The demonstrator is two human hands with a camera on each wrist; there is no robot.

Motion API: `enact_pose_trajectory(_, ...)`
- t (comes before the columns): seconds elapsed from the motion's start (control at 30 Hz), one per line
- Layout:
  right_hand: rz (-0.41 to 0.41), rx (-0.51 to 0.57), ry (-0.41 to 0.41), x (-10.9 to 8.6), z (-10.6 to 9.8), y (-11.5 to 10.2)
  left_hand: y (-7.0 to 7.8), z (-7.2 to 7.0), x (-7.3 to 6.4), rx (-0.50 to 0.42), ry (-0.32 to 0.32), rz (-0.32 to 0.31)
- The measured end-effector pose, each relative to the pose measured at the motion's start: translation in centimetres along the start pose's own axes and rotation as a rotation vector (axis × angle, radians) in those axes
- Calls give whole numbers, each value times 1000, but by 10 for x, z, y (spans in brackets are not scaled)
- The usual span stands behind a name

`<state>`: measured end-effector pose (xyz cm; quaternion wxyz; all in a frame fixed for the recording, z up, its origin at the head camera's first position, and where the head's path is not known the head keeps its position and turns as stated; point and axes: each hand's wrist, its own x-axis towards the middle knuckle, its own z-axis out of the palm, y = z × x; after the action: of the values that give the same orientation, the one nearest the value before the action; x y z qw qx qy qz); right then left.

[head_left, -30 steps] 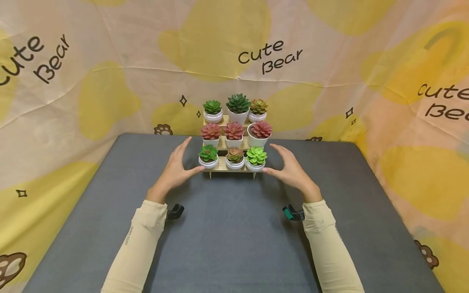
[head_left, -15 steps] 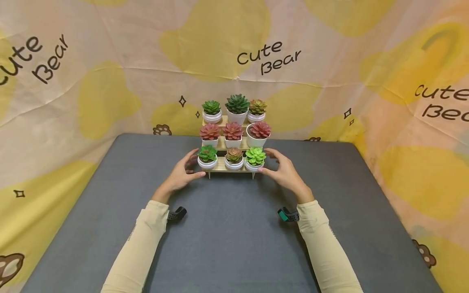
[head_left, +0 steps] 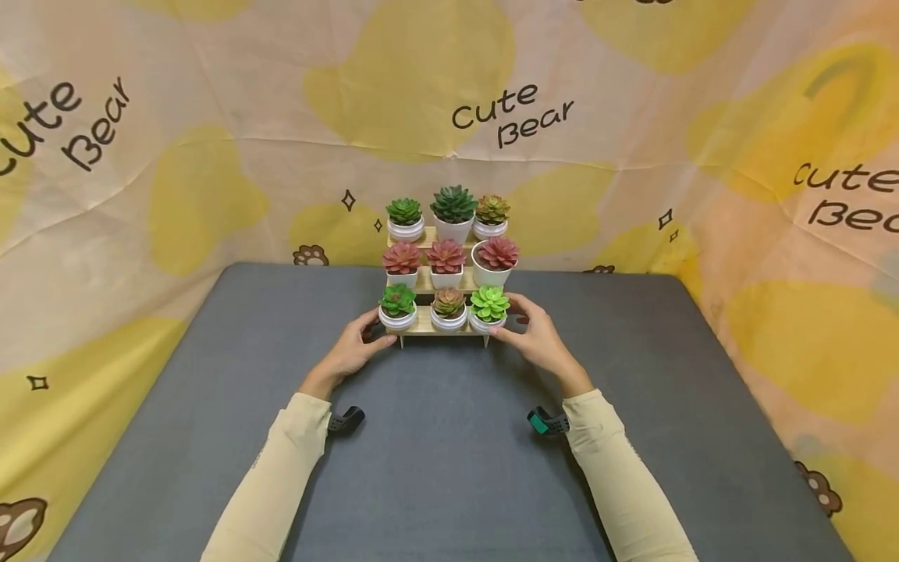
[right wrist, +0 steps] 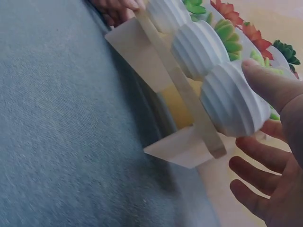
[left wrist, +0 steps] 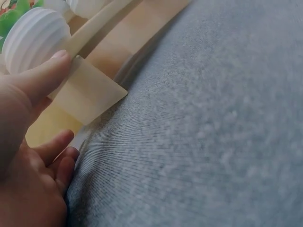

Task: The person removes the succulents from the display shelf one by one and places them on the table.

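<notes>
Where the left end of the wooden stand is touched by the thumb of the left hand, fingers loosely bent alongside, a firm grip cannot be confirmed. Potted plants are carried on its three shelves, on the grey table between the hands. The light green plant is loosely bracketed by the right hand, fingers spread; if its pot is nudged, or the stand raised unevenly, plants could be tipped off the rimless edges

Left grip apparently against stand
</notes>
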<state>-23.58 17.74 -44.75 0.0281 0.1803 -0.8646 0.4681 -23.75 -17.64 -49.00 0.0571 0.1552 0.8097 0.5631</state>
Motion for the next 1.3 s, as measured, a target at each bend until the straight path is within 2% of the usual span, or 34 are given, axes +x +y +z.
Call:
enact_pose_trajectory(0.3, 18, 64, 53, 0, 10, -3, -2, 1, -2, 28, 12, 16)
enact_pose_trajectory(0.6, 30, 116, 52, -7, 9, 0, -5, 6, -6, 27, 6, -4)
enact_pose_trajectory(1.07, 48, 119, 43, -6, -24, 3, -2, 2, -2, 19, 5, -8)
enact_pose_trajectory(1.3, 81, 118, 81, -8, -42, 7, -1, 1, -2, 11, 0, -2)
